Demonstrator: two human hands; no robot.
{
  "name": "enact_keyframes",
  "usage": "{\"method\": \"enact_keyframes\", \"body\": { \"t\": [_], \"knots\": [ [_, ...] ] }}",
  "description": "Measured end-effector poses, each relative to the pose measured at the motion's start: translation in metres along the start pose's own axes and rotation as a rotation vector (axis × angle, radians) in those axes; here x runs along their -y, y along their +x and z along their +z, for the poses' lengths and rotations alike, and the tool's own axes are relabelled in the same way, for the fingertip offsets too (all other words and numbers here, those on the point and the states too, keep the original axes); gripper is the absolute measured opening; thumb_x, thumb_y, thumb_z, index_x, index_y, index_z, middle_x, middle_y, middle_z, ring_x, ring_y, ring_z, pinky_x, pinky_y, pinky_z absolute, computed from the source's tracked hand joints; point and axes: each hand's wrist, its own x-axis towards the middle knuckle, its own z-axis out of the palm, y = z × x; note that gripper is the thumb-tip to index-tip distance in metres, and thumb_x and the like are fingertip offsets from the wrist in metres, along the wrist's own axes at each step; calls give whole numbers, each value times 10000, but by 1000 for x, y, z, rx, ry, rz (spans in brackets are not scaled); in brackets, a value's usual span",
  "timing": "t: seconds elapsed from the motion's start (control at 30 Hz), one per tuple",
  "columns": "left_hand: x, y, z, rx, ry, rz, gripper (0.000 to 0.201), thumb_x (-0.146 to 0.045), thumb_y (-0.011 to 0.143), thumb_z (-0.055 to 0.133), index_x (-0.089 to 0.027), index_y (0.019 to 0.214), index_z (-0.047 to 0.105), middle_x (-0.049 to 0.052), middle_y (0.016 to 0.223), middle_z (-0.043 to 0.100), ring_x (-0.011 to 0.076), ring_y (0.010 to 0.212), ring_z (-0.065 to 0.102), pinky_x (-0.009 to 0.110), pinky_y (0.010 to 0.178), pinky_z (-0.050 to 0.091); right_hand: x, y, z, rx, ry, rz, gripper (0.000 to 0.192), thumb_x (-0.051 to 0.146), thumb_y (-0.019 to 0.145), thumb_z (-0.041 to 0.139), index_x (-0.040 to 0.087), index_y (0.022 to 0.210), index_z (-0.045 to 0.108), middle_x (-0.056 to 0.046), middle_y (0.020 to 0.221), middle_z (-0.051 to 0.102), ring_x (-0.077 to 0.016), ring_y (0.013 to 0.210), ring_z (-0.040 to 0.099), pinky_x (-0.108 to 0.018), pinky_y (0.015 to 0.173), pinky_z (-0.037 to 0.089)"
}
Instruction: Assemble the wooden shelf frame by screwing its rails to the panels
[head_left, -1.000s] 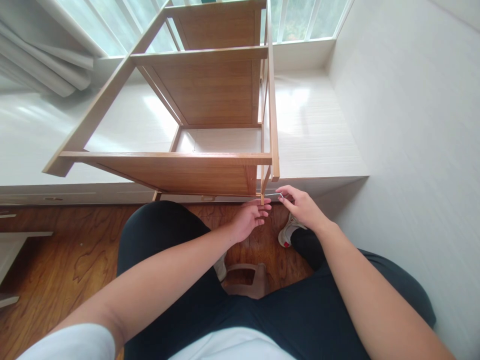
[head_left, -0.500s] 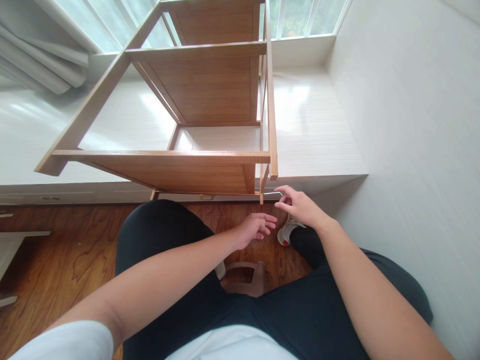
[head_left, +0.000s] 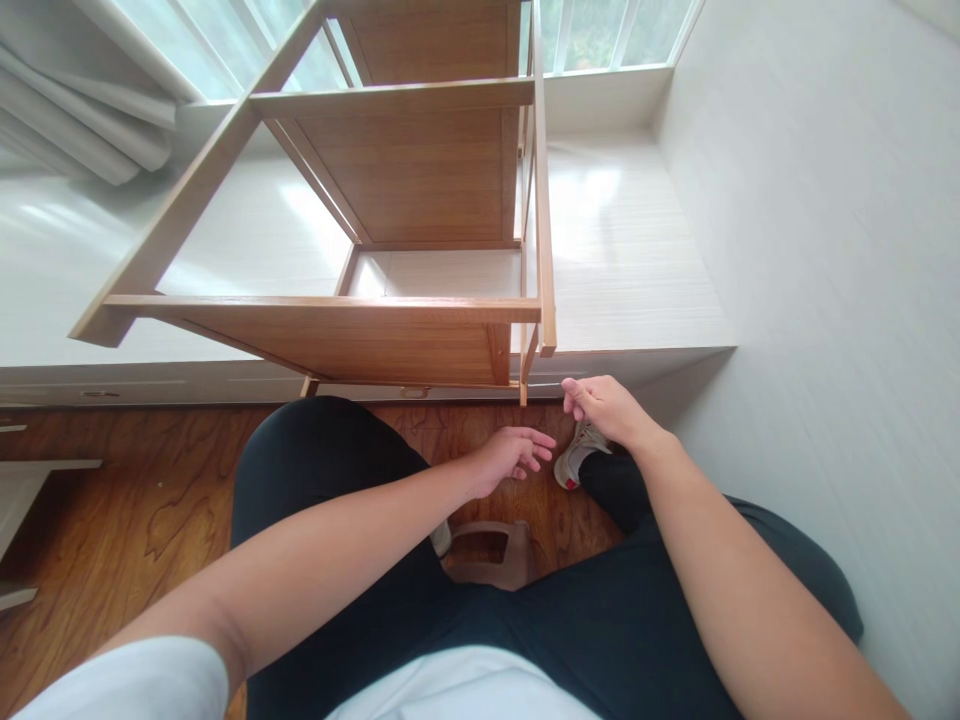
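A wooden shelf unit (head_left: 360, 345) lies tipped on a white window platform (head_left: 630, 250), its thin corner leg (head_left: 523, 385) hanging over the platform's edge. My right hand (head_left: 606, 410) is just right of that leg, fingers curled around a thin metal hex key that the hand almost entirely hides. My left hand (head_left: 514, 455) hovers lower, below the leg, fingers spread and holding nothing. It touches neither the shelf nor the key.
I sit on a small brown stool (head_left: 487, 555) with my dark-trousered knees (head_left: 322, 460) apart over a wooden floor (head_left: 112, 500). A white shoe (head_left: 574, 462) is under my right hand. A white wall (head_left: 825, 250) stands close on the right; curtains (head_left: 90, 120) hang at the upper left.
My left hand let go of the shelf leg and dropped down, fingers opening. My right hand stayed by the leg and closed over the hex key, which showed more a second ago.
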Motion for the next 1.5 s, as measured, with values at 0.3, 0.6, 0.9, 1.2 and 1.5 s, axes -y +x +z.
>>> {"method": "enact_keyframes", "body": {
  "t": [0.3, 0.6, 0.9, 1.2, 1.5],
  "knots": [
    [-1, 0, 0, 29, 52, -14, 484, -156, 536, 549, -176, 967, 768, 51, 979, 744, 100, 712, 588, 204, 599, 373, 1, 1, 3, -25, 178, -95, 553, 703, 991, 546, 210, 889, 774, -27, 644, 704, -193, 614, 640, -333, 682, 504],
    [0, -1, 1, 39, 82, -13, 474, -161, 544, 546, -172, 969, 756, 56, 991, 745, 102, 715, 586, 207, 600, 372, -4, 2, 5, -67, 253, -57, 636, 778, 999, 458, 204, 1026, 730, -37, 708, 710, -180, 588, 617, -316, 622, 505],
    [2, 2, 0, 43, 98, -9, 484, -167, 540, 532, -171, 972, 749, 54, 974, 742, 103, 706, 583, 211, 588, 367, -1, -4, 8, -242, 48, -303, 302, 281, 909, 681, 273, 1191, 573, -5, 905, 732, -155, 628, 611, -294, 637, 508],
    [4, 3, 0, 50, 112, 3, 463, -178, 543, 541, -170, 958, 744, 59, 971, 743, 109, 707, 578, 219, 583, 353, -4, 0, 9, -291, -27, -303, 115, 283, 926, 680, 254, 1030, 643, -12, 834, 741, -162, 623, 618, -291, 634, 508],
    [4, 3, 0, 55, 121, 5, 425, -178, 571, 554, -170, 949, 749, 65, 977, 750, 111, 708, 583, 219, 582, 352, -4, 1, 10, -298, -24, -297, 103, 329, 945, 688, 248, 1006, 671, -16, 822, 742, -167, 628, 625, -297, 646, 501]
  ]
}}
